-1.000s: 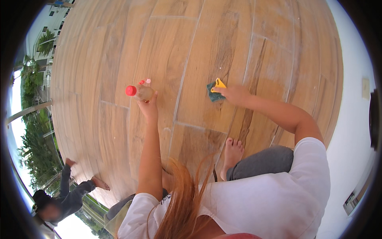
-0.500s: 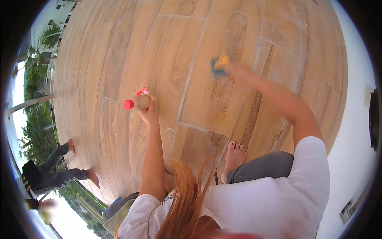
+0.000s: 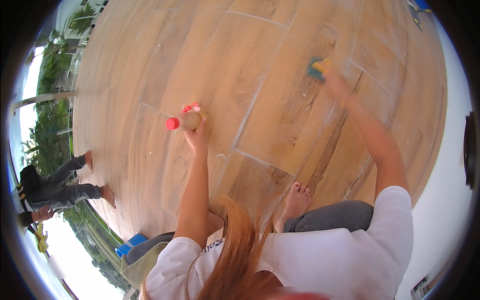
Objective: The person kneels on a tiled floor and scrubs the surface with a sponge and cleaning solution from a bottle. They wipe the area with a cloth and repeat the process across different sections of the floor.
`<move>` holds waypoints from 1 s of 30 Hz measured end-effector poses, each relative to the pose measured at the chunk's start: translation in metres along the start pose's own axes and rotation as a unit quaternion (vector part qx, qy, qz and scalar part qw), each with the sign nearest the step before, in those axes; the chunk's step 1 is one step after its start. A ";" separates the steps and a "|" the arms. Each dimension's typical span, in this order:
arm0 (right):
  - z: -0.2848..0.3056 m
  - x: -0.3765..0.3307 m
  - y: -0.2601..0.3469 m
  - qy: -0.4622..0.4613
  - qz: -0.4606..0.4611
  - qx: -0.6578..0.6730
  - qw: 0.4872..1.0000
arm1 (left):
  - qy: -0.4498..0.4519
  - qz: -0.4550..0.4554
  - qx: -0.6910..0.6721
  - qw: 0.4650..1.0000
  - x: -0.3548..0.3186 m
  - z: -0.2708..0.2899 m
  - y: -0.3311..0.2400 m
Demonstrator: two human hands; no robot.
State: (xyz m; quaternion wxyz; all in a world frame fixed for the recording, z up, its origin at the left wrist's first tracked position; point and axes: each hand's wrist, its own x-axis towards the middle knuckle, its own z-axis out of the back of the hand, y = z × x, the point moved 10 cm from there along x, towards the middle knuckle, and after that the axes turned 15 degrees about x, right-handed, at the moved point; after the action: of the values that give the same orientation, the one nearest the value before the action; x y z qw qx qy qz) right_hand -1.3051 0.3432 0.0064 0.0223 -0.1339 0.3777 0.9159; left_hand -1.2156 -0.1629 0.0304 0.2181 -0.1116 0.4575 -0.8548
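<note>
Hair, long and reddish (image 3: 235, 250), hung nearest the camera over a white T-shirt (image 3: 320, 260), with grey trousers (image 3: 330, 216) and a bare foot (image 3: 296, 200) folded just beyond it on the wood-look tiled floor (image 3: 150, 75).

Farther out, the left hand (image 3: 197, 137) was closed around the body of a spray bottle (image 3: 187, 120) with a red nozzle and trigger, holding it tipped on its side just above or against the floor; which of the two could not be told. The bottle looked like thin clear plastic with brownish liquid inside, so it would probably be light to moderately heavy, a little yielding when squeezed, and slippery if wet. The waist below the trigger seemed the soundest place to grasp it.

Farthest away, the right hand (image 3: 336, 80) was stretched well forward and blurred, pressed down on a blue and yellow sponge (image 3: 318, 67) lying flat on a tile. Fingers seemed curled over its top, though the blur hid how tightly. Such a sponge would likely be soft, light and springy, best taken across its top with the palm bearing down.

Off to the left edge, well apart, another person in dark clothes (image 3: 55, 187) crouched barefoot beside a railing (image 3: 45, 97) and greenery.
</note>
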 end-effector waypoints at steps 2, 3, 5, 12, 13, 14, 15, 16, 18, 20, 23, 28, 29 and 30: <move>0.045 0.025 -0.027 -0.081 -0.009 -0.013 0.997 | 0.024 -0.013 -0.002 1.000 0.003 -0.014 -0.010; 0.049 0.031 -0.034 -0.078 -0.049 -0.031 0.995 | 0.017 -0.013 -0.009 1.000 0.004 -0.014 -0.012; -0.005 0.012 0.008 -0.010 -0.044 0.085 0.995 | -0.009 -0.008 -0.007 1.000 0.007 0.010 -0.013; -0.143 -0.071 0.154 0.335 0.154 -0.139 0.919 | -0.113 0.005 -0.023 0.993 0.007 0.065 0.003; -0.126 -0.031 0.153 0.253 0.117 -0.152 0.948 | -0.124 0.012 -0.016 0.992 0.003 0.075 0.010; -0.101 0.014 0.128 0.150 0.078 -0.047 0.984 | -0.125 0.017 -0.022 0.992 0.001 0.072 0.014; -0.067 0.061 0.093 0.022 0.092 0.039 0.995 | -0.117 0.030 -0.037 0.992 0.003 0.057 0.016; -0.052 0.088 0.090 -0.037 0.050 0.043 0.997 | -0.118 0.045 -0.035 0.991 -0.001 0.063 0.025; -0.054 0.103 0.096 -0.088 -0.040 0.074 0.993 | -0.127 0.065 -0.021 0.990 -0.012 0.078 0.036; -0.104 0.107 0.123 -0.014 -0.029 -0.017 0.999 | -0.124 0.071 -0.020 0.990 -0.014 0.066 0.037; -0.206 0.036 0.221 0.191 0.129 -0.067 0.971 | -0.140 0.066 -0.028 0.988 -0.020 0.090 0.044; -0.098 0.135 0.154 -0.032 0.028 0.002 0.999 | -0.114 0.049 -0.025 0.992 -0.010 0.080 0.043; -0.098 0.141 0.153 -0.046 0.002 0.010 0.999 | -0.110 0.048 -0.015 0.993 -0.010 0.080 0.042; -0.104 0.146 0.154 -0.059 -0.023 0.019 0.998 | -0.112 0.051 -0.024 0.992 -0.011 0.082 0.043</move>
State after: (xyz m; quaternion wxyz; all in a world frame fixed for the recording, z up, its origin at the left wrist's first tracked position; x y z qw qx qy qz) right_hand -1.4443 0.1521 0.0036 0.0677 -0.0879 0.3900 0.9141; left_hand -1.1621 -0.2381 0.0403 0.3082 -0.1883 0.4560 -0.8134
